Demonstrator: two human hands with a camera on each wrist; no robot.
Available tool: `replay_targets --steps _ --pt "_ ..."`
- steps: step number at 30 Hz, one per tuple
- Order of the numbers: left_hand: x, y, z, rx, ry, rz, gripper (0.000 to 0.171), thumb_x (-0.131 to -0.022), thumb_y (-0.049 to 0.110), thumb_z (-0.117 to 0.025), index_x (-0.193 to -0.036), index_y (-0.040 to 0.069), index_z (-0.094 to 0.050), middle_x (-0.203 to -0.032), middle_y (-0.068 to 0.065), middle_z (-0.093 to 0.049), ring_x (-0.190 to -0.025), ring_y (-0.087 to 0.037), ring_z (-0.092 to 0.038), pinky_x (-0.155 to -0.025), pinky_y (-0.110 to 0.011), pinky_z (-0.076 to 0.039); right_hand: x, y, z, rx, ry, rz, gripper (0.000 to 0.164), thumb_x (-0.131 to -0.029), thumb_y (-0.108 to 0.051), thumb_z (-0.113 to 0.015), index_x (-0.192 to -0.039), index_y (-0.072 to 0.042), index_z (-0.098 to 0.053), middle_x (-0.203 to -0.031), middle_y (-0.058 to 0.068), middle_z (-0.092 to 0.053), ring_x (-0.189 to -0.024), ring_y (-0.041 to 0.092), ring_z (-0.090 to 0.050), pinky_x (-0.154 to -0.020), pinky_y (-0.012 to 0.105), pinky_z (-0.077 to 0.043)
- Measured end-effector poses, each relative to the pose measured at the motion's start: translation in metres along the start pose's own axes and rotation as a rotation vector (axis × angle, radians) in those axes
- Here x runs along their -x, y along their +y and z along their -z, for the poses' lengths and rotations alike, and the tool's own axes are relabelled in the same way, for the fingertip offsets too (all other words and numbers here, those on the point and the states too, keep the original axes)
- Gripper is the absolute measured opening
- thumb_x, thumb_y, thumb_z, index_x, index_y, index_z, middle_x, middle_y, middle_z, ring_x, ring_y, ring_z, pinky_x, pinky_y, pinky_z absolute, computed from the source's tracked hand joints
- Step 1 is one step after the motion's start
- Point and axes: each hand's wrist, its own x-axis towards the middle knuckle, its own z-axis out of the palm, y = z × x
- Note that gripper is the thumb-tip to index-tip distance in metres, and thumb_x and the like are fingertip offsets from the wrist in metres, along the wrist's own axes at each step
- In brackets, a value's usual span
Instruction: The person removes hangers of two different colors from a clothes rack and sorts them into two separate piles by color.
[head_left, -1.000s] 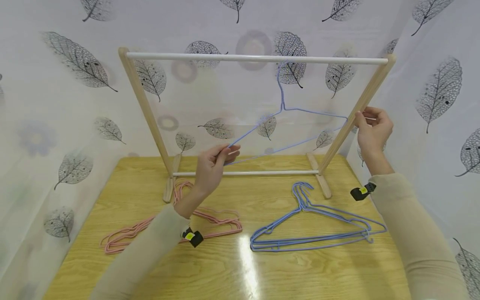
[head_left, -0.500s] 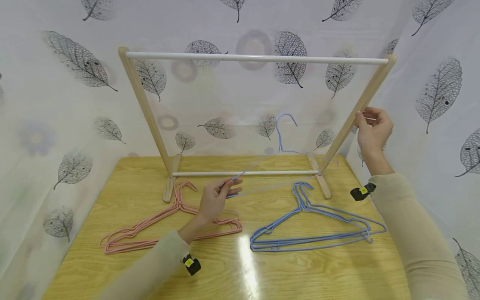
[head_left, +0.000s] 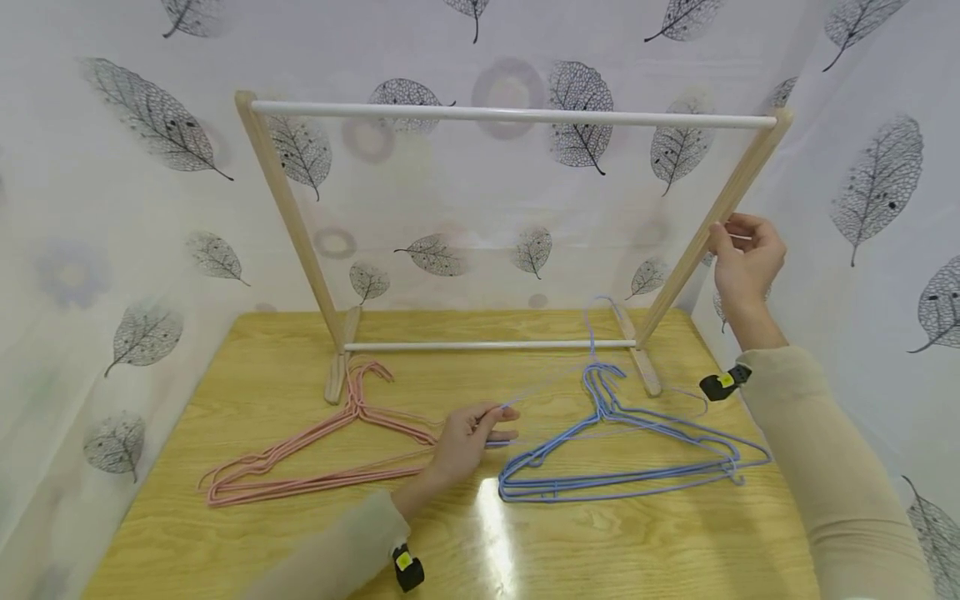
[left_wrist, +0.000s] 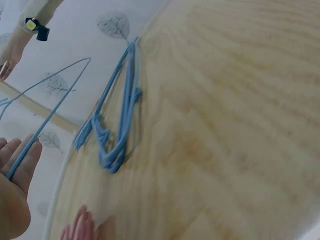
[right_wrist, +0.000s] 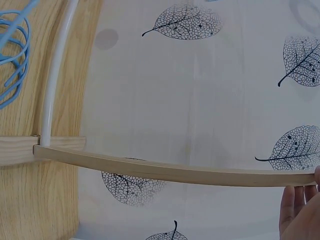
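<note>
A thin blue clothes hanger (left_wrist: pixel 45 124) is pinched at one end by my left hand (head_left: pixel 461 442), its hook pointing up and away. In the head view it is blurred and overlaps the pile of blue hangers (head_left: pixel 588 481) on the table. My right hand (head_left: pixel 750 254) holds the right wooden post (head_left: pixel 686 254) of the clothes rack, thumb on the near side; the right wrist view shows fingertips at the post's edge. The rack's white top rail (head_left: pixel 510 114) has no hanger on it.
Pink hangers (head_left: pixel 315 433) lie in a pile on the left of the wooden table (head_left: pixel 262 558), partly behind my left hand. A low white crossbar (head_left: pixel 487 346) joins the rack's feet. A leaf-patterned curtain (head_left: pixel 465 192) surrounds the table.
My left hand has brought the blue hanger down from the top rail, then lower and to the right, over the blue pile. The right hand has stayed on the post.
</note>
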Motion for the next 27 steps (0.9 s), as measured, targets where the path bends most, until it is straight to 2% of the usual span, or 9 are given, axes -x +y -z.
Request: replay_targets --steps 1,3,8,12,20,27 --pt "0.001 -0.002 -0.004 0.006 -0.009 0.009 0.039 -0.115 0.019 -0.046 -0.132 -0.011 -0.065 -0.133 -0.031 -0.068 -0.107 -0.046 -0.075 -0.073 -0.024 -0.069 0.000 0.000 0.000 0.002 -0.001 0.000 0.013 -0.098 -0.010 -0.075 -0.105 -0.020 -0.069 -0.097 -0.010 -0.063 -0.084 0.003 -0.063 -0.072 0.007 -0.059" --pt "0.002 -0.005 -0.011 0.040 -0.032 0.033 0.039 -0.115 0.017 -0.045 -0.130 -0.014 -0.064 -0.133 -0.034 -0.067 -0.107 -0.050 -0.074 -0.090 -0.033 -0.068 0.000 0.000 0.000 -0.001 -0.002 -0.003 0.013 -0.098 -0.010 -0.075 -0.106 -0.019 -0.069 -0.098 -0.009 -0.063 -0.084 0.003 -0.063 -0.072 0.007 -0.059" --pt "0.005 -0.007 -0.027 0.054 -0.023 0.133 0.038 -0.115 0.020 -0.047 -0.124 -0.010 -0.070 -0.132 -0.030 -0.069 -0.105 -0.049 -0.075 -0.088 -0.045 -0.069 -0.001 -0.001 0.000 0.011 -0.008 0.005 0.013 -0.098 -0.012 -0.074 -0.108 -0.019 -0.068 -0.099 -0.009 -0.062 -0.085 0.004 -0.062 -0.073 0.007 -0.059" --pt "0.004 -0.012 -0.038 0.054 -0.019 0.187 0.039 -0.114 0.023 -0.050 -0.121 -0.008 -0.071 -0.130 -0.029 -0.070 -0.103 -0.045 -0.077 -0.086 -0.046 -0.069 0.000 -0.002 0.000 0.010 -0.008 0.005 0.013 -0.098 -0.012 -0.074 -0.107 -0.019 -0.068 -0.099 -0.010 -0.062 -0.085 0.003 -0.063 -0.073 0.007 -0.059" --pt "0.005 -0.016 -0.054 0.112 -0.037 0.263 0.037 -0.113 0.019 -0.050 -0.125 -0.012 -0.067 -0.128 -0.029 -0.072 -0.103 -0.043 -0.078 -0.084 -0.035 -0.070 0.000 -0.001 0.001 0.014 -0.004 -0.008 0.012 -0.098 -0.012 -0.075 -0.105 -0.020 -0.069 -0.098 -0.010 -0.063 -0.084 0.003 -0.062 -0.071 0.006 -0.059" --pt "0.003 -0.021 -0.062 0.120 -0.007 0.270 0.034 -0.110 0.012 -0.056 -0.129 -0.014 -0.066 -0.126 -0.031 -0.072 -0.104 -0.047 -0.076 -0.086 -0.033 -0.069 0.001 -0.002 0.001 -0.004 0.001 0.008 0.013 -0.096 -0.011 -0.077 -0.101 -0.020 -0.070 -0.096 -0.010 -0.064 -0.081 0.004 -0.063 -0.071 0.006 -0.059"
